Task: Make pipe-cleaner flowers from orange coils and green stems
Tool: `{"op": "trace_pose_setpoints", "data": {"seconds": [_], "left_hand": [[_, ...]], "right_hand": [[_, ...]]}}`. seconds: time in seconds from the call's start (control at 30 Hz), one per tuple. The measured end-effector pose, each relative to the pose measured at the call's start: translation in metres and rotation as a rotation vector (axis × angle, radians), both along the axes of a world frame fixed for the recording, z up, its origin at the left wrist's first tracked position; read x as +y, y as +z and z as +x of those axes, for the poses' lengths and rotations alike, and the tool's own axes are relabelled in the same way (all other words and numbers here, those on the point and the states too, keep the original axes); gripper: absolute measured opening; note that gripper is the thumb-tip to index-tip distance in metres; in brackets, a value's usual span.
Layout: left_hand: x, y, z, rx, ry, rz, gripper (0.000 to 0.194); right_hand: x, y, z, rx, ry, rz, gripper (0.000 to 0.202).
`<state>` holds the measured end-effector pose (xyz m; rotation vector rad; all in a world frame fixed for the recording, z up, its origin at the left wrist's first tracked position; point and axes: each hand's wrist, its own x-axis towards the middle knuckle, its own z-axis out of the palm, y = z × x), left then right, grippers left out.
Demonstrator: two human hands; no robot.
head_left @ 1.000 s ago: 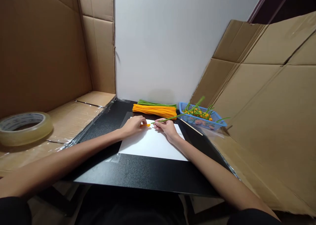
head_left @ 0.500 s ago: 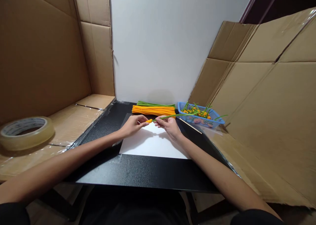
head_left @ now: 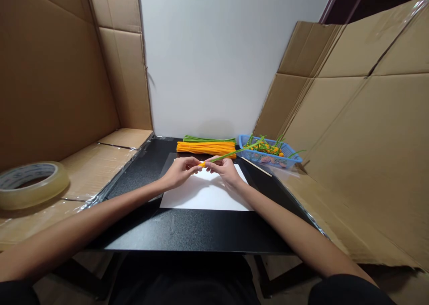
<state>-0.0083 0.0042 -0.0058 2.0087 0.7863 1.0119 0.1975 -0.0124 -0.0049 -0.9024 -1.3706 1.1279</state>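
Over the white paper (head_left: 204,193), my left hand (head_left: 181,171) pinches a small orange coiled piece (head_left: 202,164) at its left side. My right hand (head_left: 225,169) has thumb and fingers closed at the right side of that piece, where a green fuzzy stem (head_left: 231,154) joins it. The stem slants up and to the right, past my right hand toward the blue basket. My fingertips nearly meet and partly cover the orange piece. Behind my hands lie a bundle of orange stems (head_left: 206,148) and a bundle of green stems (head_left: 209,139).
A blue basket (head_left: 279,161) at the back right holds several orange and green pieces. A thin pale stick (head_left: 256,167) lies before it on the black table (head_left: 201,233). A tape roll (head_left: 56,184) sits at left on cardboard. Cardboard walls stand on both sides.
My right hand has slid left along the green stem, up against the orange piece. The stem's free end points higher and farther left. The whole view has shifted slightly.
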Motion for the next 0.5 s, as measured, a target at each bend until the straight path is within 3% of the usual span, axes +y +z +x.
{"op": "trace_pose_setpoints", "data": {"seconds": [0.2, 0.4, 0.5], "left_hand": [[-0.0003, 0.0038, 0.0005, -0.054, 0.027, -0.091, 0.046], [-0.0048, 0.0047, 0.0054, -0.089, -0.013, -0.152, 0.049], [-0.0037, 0.0049, 0.0065, -0.131, -0.017, -0.203, 0.050]], "right_hand": [[0.0029, 0.0045, 0.0041, 0.117, -0.072, -0.055, 0.045], [-0.0033, 0.0040, -0.0040, 0.046, 0.028, 0.008, 0.032], [-0.0037, 0.0049, -0.0041, 0.100, 0.002, -0.040, 0.035]]}}
